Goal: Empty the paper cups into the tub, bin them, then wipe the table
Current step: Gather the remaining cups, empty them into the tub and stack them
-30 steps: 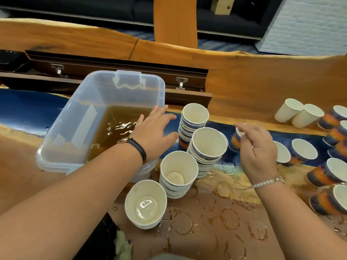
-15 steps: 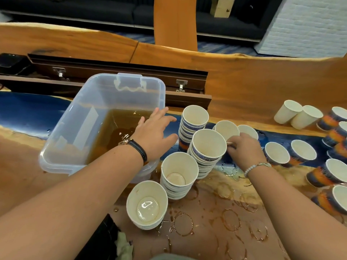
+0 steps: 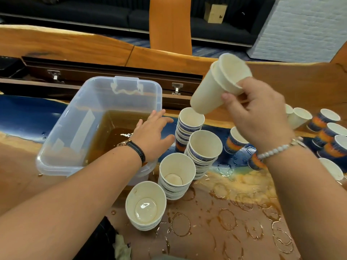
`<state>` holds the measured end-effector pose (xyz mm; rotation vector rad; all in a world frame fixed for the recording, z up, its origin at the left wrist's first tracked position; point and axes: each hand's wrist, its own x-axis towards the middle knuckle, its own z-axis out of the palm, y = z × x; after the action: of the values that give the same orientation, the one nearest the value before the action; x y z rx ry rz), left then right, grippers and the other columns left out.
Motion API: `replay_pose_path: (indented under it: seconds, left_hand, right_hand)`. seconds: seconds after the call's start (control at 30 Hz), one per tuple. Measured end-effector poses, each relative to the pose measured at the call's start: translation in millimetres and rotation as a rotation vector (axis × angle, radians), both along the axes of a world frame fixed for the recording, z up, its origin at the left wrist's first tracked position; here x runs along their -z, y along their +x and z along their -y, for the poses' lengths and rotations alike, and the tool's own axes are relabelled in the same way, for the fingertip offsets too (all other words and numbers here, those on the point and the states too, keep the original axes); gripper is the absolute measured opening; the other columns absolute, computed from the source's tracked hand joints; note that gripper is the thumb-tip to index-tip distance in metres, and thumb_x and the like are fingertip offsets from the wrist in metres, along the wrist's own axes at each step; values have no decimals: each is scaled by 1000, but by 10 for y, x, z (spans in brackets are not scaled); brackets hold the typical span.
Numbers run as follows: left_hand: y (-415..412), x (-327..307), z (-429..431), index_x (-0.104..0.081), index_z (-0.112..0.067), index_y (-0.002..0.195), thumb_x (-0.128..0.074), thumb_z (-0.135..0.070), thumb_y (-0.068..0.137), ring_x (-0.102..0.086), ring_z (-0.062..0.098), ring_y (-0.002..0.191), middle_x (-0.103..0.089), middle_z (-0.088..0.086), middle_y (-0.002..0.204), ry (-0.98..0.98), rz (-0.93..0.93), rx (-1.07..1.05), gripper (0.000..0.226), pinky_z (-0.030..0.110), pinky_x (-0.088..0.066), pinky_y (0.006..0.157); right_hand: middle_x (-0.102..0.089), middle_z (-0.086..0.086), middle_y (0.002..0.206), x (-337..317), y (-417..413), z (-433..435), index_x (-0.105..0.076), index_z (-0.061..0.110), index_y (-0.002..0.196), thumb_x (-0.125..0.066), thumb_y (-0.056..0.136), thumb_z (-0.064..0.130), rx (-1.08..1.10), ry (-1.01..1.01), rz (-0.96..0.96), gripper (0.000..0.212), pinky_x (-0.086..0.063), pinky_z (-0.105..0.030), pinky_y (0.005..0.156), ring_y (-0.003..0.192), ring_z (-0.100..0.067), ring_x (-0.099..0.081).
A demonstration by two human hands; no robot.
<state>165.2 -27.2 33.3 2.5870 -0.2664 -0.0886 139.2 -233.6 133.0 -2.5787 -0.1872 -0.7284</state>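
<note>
- Head view: the right hand (image 3: 257, 117) was up high. Its fingers (image 3: 228, 97) were curled round two plain white paper cups (image 3: 210, 91), tipped sideways.
- The left hand (image 3: 152, 136) held nothing, fingers straight, over the right edge of the clear plastic tub (image 3: 75, 119) of brown drink.
- Four stacks of paper cups (image 3: 204, 147) stood just beside the tub on the wet brown worktop (image 3: 225, 231).

Wooden panel (image 3: 170, 25): orange, upright.
Sofa (image 3: 75, 14): dark, behind the panel, stretching to both sides of it.
Cardboard box (image 3: 215, 13): brown, just right of the panel.
Brick wall (image 3: 304, 29): white, farther right than the box.
Carpet (image 3: 216, 51): blue, at the panel's foot.
Metal hinge (image 3: 176, 89): below the panel.
</note>
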Motion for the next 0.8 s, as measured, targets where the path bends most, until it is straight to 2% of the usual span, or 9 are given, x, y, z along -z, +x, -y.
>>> replay_pose_path:
  seconds: [0.1, 0.27, 0.37, 0.47, 0.53, 0.6, 0.67, 0.73, 0.8]
  left_hand:
    - [-12, -6, 1, -36, -32, 142, -47, -39, 97, -3, 17, 148, -11, -8, 160, -4, 5, 3, 46, 48, 1, 117]
    - [-25, -11, -11, -36, -31, 141, -47, -37, 97, -3, 15, 148, -11, -8, 160, -20, 8, 7, 46, 46, 1, 117]
    - [-19, -5, -14, -35, -32, 142, -46, -36, 97, -2, 15, 148, -11, -8, 160, -23, 7, 6, 46, 45, 1, 117]
    - [-9, 0, -8, -34, -32, 142, -47, -36, 97, -3, 15, 148, -11, -9, 160, -19, 4, -1, 47, 44, 0, 117]
    - [-2, 9, -3, -35, -33, 142, -47, -36, 97, -4, 15, 148, -12, -9, 160, -20, 7, -9, 46, 44, -1, 117]
    - [3, 14, -9, -35, -33, 142, -49, -36, 97, -4, 15, 148, -12, -10, 160, -22, 9, -8, 47, 44, -1, 117]
    - [10, 18, -17, -36, -33, 141, -49, -36, 97, -4, 14, 148, -12, -10, 159, -24, 7, -3, 47, 44, -2, 117]
    - [11, 11, -13, -36, -32, 141, -50, -35, 96, -4, 14, 148, -12, -10, 159, -25, 5, -5, 47, 44, -2, 117]
    - [5, -6, 0, -36, -32, 142, -51, -34, 96, -4, 14, 148, -12, -10, 160, -26, 1, -10, 48, 44, -2, 118]
  right_hand:
    - [-52, -8, 92, 168, 320, -100, -58, 10, 99, -50, 94, 40, 0, -219, -229, 31, -27, -28, 67, 82, -23, -45]
    - [-59, -12, 107, 323, 549, -230, -61, 12, 110, -50, 95, 41, -66, -322, -458, 34, -42, -32, 73, 91, -25, -51]
    - [-55, -2, 129, 299, 565, -130, -52, 23, 129, -58, 91, 42, -105, -146, -569, 43, -44, -34, 88, 113, -22, -52]
    - [-47, 2, 137, 383, 681, 256, -41, 30, 140, -63, 88, 39, 1, 122, -510, 57, -44, -37, 94, 121, -21, -47]
    - [-42, -5, 142, 631, 813, 567, -36, 30, 143, -66, 83, 42, 174, -76, -579, 68, -41, -44, 101, 127, -29, -41]
    - [-35, -12, 146, 971, 854, 778, -24, 33, 147, -70, 76, 50, 310, -284, -796, 87, -37, -50, 104, 130, -37, -34]
    - [-29, -12, 146, 1282, 829, 876, -16, 38, 147, -74, 69, 53, 349, -330, -941, 98, -37, -52, 102, 130, -41, -32]
    - [-27, -11, 145, 1490, 811, 921, -21, 40, 144, -74, 74, 47, 360, -305, -924, 88, -39, -50, 97, 127, -43, -32]
    - [-30, -12, 137, 1608, 812, 942, -35, 39, 136, -65, 83, 39, 382, -260, -796, 61, -42, -47, 90, 121, -43, -36]
